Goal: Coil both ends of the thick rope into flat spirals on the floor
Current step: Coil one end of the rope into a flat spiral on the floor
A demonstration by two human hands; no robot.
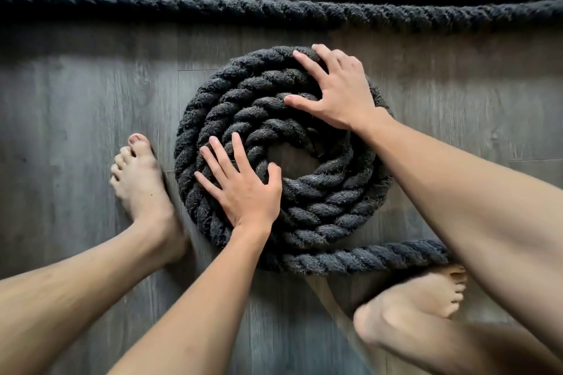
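Observation:
A thick dark twisted rope lies wound into a flat spiral [323,210] of about three turns on the grey wood floor, with a small bare gap at its centre. My left hand [243,189] rests flat on the spiral's lower left turns, fingers spread. My right hand [338,91] presses flat on the upper right turns, fingers apart. Neither hand grips the rope. From the spiral's bottom the rope's tail [365,256] runs off to the right under my right forearm.
Two more stretches of the same rope [274,11] cross the floor along the top of the view. My bare left foot [143,189] stands beside the spiral's left edge, my bare right foot [417,301] just below the tail.

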